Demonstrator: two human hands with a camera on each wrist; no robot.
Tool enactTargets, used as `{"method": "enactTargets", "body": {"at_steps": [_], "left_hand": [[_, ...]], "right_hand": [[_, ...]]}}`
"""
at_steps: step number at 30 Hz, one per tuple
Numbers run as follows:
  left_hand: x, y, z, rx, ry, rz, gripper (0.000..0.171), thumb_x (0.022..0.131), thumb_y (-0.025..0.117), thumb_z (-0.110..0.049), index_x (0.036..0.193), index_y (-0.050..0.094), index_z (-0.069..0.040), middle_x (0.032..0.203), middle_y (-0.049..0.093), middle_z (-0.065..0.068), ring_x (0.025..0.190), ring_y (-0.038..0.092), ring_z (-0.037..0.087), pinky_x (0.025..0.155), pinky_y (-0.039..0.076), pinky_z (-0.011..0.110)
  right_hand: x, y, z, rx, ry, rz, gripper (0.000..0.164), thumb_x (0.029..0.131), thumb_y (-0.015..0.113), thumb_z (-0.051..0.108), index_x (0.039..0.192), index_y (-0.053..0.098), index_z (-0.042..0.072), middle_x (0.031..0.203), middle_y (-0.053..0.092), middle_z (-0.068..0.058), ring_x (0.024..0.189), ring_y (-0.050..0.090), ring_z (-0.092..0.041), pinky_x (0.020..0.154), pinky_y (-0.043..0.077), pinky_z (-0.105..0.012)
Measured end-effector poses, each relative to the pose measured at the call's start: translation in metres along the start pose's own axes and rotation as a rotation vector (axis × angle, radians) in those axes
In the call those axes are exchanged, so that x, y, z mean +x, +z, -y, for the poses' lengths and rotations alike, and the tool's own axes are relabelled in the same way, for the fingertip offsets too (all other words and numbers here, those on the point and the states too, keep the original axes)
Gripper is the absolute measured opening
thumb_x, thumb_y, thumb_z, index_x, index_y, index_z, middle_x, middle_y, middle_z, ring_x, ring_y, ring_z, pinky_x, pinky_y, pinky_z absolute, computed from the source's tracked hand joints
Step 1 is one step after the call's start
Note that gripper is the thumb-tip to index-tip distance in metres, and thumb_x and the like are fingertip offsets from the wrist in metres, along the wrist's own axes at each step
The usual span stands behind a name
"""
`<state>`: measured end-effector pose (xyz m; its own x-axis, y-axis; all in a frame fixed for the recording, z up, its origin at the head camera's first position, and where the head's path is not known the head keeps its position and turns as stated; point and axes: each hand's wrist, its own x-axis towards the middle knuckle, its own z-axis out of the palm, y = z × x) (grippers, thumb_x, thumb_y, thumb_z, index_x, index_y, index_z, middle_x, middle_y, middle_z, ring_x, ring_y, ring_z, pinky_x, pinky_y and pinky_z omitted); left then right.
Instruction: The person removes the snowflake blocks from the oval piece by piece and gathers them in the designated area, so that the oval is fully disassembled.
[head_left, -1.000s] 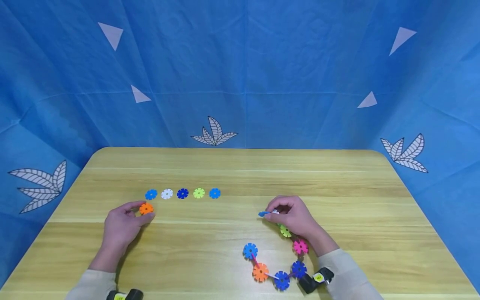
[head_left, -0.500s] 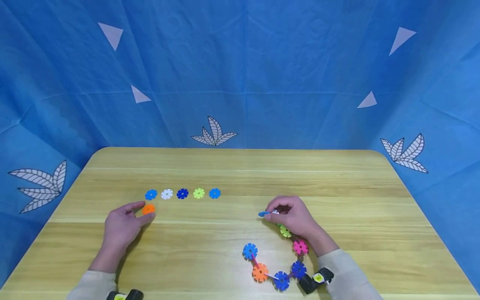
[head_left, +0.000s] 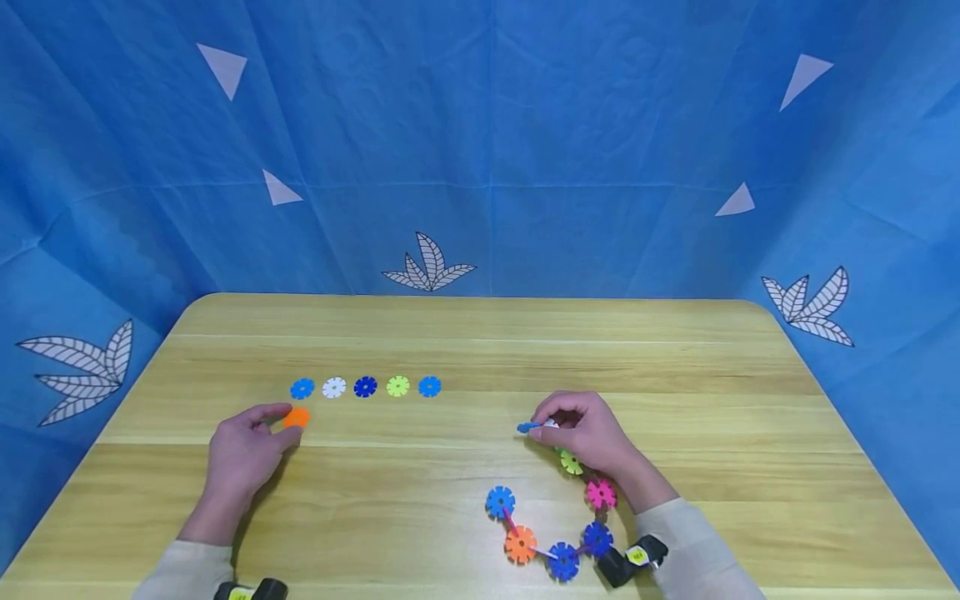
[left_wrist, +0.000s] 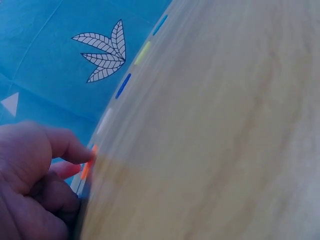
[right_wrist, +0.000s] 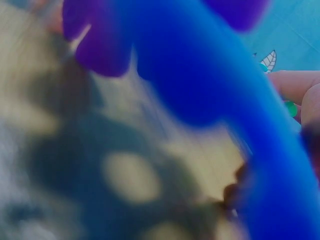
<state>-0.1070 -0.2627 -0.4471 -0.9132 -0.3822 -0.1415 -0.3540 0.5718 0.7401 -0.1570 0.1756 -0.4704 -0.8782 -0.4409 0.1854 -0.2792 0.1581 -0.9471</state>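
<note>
The orange disc [head_left: 297,417], slightly nearer three o'clock than a second ago, is sitting at six o'clock from the leftmost blue disc [head_left: 302,388], probably being aligned. The left hand [head_left: 246,450] is pinching it, fingertips a disc's width apart; the right hand [head_left: 588,433] is pinching a blue piece [head_left: 527,427] at the chain's [head_left: 601,493] eleven o'clock.

A wooden table [head_left: 420,342] lies under the left hand [head_left: 243,452]. Beyond it hangs a blue cloth [head_left: 570,125] with leaves [head_left: 431,260] and triangles [head_left: 225,68].

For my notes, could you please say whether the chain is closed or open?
Open: the chain leaves a gap between its free end and the right hand.
</note>
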Motion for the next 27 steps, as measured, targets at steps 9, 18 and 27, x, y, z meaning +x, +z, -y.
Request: {"method": "enactTargets", "body": {"at_steps": [9,18,27], "left_hand": [[-0.008,0.004,-0.002,-0.057,0.074,-0.048,0.038,0.079,0.071,0.000,0.117,0.065,-0.002,0.061,0.041,0.003,0.049,0.040,0.018,0.047,0.033,0.029],[-0.019,0.019,-0.009,-0.103,0.177,-0.066,0.032,0.073,0.069,0.008,0.103,0.067,-0.001,0.059,0.039,0.000,0.049,0.036,0.013,0.053,0.036,0.027],[-0.034,0.042,-0.020,-0.135,0.276,0.015,0.032,0.069,0.067,0.012,0.098,0.068,-0.002,0.059,0.037,-0.001,0.052,0.035,0.011,0.057,0.037,0.027]], "right_hand": [[0.000,-0.002,0.001,-0.049,0.049,0.009,0.020,0.077,0.086,0.007,0.095,0.077,0.009,0.091,0.071,-0.007,0.068,0.058,-0.018,0.061,0.051,-0.028],[0.001,-0.004,0.004,-0.056,0.122,0.047,0.038,0.074,0.089,0.007,0.109,0.075,0.007,0.106,0.072,-0.005,0.086,0.064,-0.023,0.075,0.054,-0.031],[0.001,-0.002,0.006,-0.073,0.183,-0.021,0.032,0.076,0.089,0.012,0.102,0.071,0.008,0.088,0.069,-0.009,0.070,0.060,-0.021,0.065,0.053,-0.029]]}}
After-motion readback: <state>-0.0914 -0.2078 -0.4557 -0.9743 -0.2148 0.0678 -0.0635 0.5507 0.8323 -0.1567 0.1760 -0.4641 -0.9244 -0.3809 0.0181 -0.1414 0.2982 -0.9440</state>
